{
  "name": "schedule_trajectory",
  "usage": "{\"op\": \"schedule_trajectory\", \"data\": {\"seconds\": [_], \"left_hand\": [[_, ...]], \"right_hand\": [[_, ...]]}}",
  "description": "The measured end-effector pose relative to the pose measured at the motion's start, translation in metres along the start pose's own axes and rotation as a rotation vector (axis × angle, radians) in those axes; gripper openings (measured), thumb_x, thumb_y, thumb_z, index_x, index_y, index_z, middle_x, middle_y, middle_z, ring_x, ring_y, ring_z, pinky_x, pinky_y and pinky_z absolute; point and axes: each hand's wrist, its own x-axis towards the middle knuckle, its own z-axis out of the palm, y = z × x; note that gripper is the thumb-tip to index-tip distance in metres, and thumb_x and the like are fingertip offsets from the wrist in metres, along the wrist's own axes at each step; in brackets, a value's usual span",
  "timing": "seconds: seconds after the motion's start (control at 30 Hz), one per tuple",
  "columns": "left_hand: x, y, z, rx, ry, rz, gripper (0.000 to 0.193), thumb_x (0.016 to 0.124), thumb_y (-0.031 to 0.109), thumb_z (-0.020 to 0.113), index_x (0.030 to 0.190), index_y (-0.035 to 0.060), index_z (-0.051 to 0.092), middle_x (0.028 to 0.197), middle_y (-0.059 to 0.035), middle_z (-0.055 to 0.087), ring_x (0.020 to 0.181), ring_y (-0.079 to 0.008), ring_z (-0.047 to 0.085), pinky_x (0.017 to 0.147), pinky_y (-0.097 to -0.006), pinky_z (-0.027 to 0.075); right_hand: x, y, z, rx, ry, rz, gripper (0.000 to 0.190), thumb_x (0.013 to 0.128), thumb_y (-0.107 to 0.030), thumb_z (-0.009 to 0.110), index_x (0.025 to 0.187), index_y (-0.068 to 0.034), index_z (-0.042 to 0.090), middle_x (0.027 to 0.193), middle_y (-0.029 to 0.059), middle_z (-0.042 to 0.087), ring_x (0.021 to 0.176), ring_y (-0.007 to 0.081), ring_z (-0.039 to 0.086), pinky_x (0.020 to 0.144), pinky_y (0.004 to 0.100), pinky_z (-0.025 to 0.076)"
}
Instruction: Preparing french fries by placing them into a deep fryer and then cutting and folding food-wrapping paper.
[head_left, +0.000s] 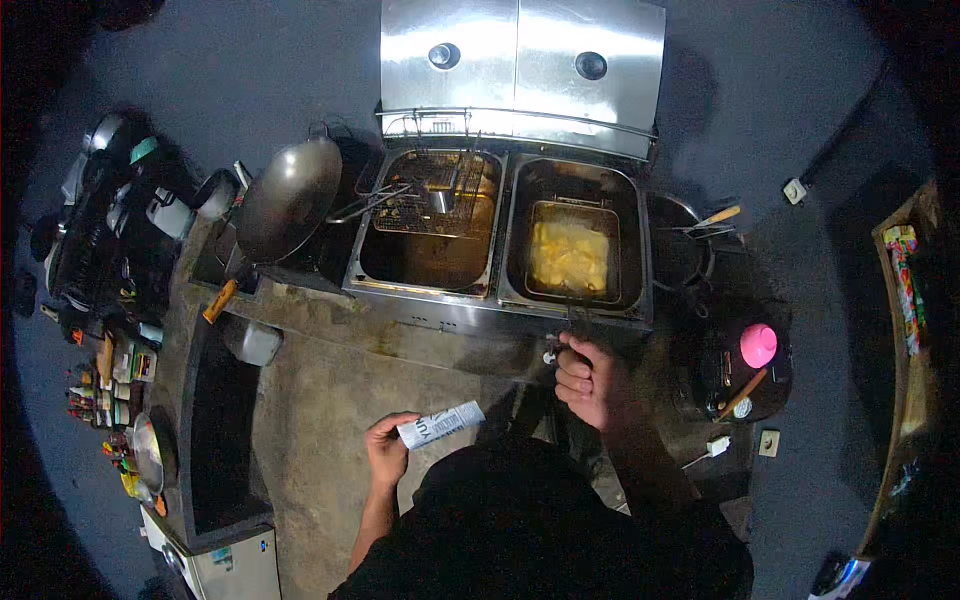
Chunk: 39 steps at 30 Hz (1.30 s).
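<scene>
My left hand (388, 448) holds a printed paper packet (441, 425) that bears writing, low in front of my body. My right hand (586, 381) has its fingers curled, just below the front edge of the steel double deep fryer (465, 315). A small valve or knob (550, 355) is beside its fingertips. In the right tank, a wire basket (615, 259) holds pale yellow pieces of food (570, 257) in oil. Its handle end is dark and blurred near my right hand, so a grip on it cannot be made out.
Another wire fry basket (465, 187) rests over the left tank. The fryer lids (517, 82) stand raised behind. A wok (291, 199) leans at the left; a pink bowl (758, 346) and a dark pan (679, 247) are at the right. Kitchenware crowds the far left.
</scene>
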Motion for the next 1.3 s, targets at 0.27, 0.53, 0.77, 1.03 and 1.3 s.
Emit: {"op": "schedule_trajectory", "data": {"seconds": [0.27, 0.53, 0.77, 1.03, 1.3], "left_hand": [[0.005, 0.008, 0.007, -0.033, -0.041, 0.009, 0.028, 0.084, -0.017, 0.063, 0.104, -0.003, 0.077, 0.102, -0.01, 0.078, 0.095, -0.0171, 0.072, 0.088, -0.0317, 0.057], [0.003, 0.012, 0.015, -0.05, -0.057, 0.01, 0.031, 0.084, -0.019, 0.062, 0.105, -0.0024, 0.077, 0.104, -0.011, 0.078, 0.094, -0.0174, 0.073, 0.088, -0.0327, 0.058], [0.004, 0.01, 0.013, -0.03, -0.033, 0.005, 0.034, 0.083, -0.02, 0.06, 0.105, -0.003, 0.078, 0.102, -0.01, 0.078, 0.095, -0.0174, 0.073, 0.088, -0.0319, 0.057], [0.005, 0.003, 0.007, -0.028, -0.044, 0.039, 0.03, 0.085, -0.017, 0.06, 0.106, -0.0038, 0.077, 0.103, -0.0108, 0.078, 0.094, -0.0172, 0.072, 0.088, -0.0322, 0.057], [0.001, 0.003, 0.008, -0.054, -0.017, 0.02, 0.029, 0.084, -0.017, 0.061, 0.105, -0.0037, 0.077, 0.103, -0.0114, 0.078, 0.094, -0.0176, 0.072, 0.089, -0.0316, 0.057]], "right_hand": [[0.01, 0.007, -0.018, 0.087, -0.101, -0.011, 0.015, 0.11, -0.027, 0.054, 0.116, -0.017, 0.064, 0.064, -0.0066, 0.041, 0.048, 0.0082, 0.036, 0.045, 0.0264, 0.029], [0.014, -0.003, -0.009, 0.052, -0.082, -0.085, 0.019, 0.109, -0.027, 0.055, 0.12, -0.015, 0.063, 0.064, -0.0052, 0.042, 0.046, 0.0088, 0.034, 0.045, 0.0263, 0.03], [-0.003, -0.009, -0.008, -0.045, -0.115, -0.044, 0.022, 0.109, -0.028, 0.053, 0.123, -0.015, 0.063, 0.066, -0.0033, 0.041, 0.048, 0.0088, 0.034, 0.045, 0.0262, 0.031], [-0.009, 0.008, -0.011, 0.004, -0.106, -0.066, 0.02, 0.11, -0.029, 0.051, 0.122, -0.017, 0.062, 0.064, -0.0033, 0.04, 0.047, 0.0093, 0.032, 0.043, 0.0287, 0.028], [0.005, 0.006, -0.007, 0.097, -0.059, -0.078, 0.019, 0.109, -0.023, 0.053, 0.12, -0.012, 0.064, 0.063, -0.0033, 0.043, 0.046, 0.0108, 0.037, 0.045, 0.029, 0.033]]}}
